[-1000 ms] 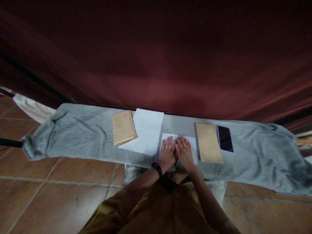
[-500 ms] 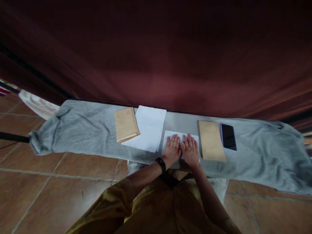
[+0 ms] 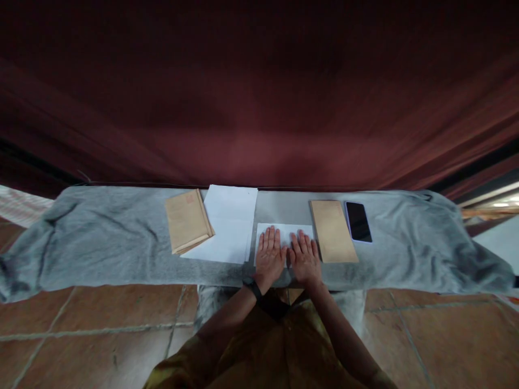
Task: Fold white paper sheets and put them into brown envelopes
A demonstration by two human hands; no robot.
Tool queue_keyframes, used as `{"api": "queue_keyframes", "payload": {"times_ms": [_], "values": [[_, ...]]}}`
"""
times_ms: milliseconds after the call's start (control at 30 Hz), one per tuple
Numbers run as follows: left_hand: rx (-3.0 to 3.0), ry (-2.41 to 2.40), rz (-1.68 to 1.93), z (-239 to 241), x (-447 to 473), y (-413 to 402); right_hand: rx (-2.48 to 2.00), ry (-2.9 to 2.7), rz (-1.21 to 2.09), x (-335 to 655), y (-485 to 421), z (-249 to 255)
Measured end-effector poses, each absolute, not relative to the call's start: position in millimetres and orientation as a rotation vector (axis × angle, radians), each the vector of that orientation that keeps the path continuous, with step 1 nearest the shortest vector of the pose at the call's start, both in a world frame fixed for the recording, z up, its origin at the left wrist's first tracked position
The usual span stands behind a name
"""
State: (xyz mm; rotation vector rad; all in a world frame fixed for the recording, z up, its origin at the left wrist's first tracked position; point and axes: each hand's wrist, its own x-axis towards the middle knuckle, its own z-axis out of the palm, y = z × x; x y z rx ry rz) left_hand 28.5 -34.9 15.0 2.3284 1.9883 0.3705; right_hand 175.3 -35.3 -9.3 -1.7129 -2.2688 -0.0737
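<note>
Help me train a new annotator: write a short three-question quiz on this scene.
1. True or false: the left hand and the right hand both lie flat on the small white paper.
2. What lies just right of the single brown envelope? A) a phone B) scissors C) a cup
3. Fill in: the black wristband sits on the ___ wrist.
Key: 1 true; 2 A; 3 left.
</note>
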Motion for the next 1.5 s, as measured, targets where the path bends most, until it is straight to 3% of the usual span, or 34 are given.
{"api": "queue_keyframes", "payload": {"times_ms": [167,567,1167,1500], "values": [[2.402,1.796,0.394,14,50,-22,-1.7,-2.292,-0.081,176,-35,-8],[2.312,2.105,0.391,6,8,-21,-1.747,-2.259,-0.035,172,-32,-7],[2.312,2.093,0.407,11,9,-24,-1.764,-2.161,-0.009,164,19,0],[2.282,2.07,0.384,16,10,-25,-1.654,-2.279,-0.039,168,-33,-3]]}}
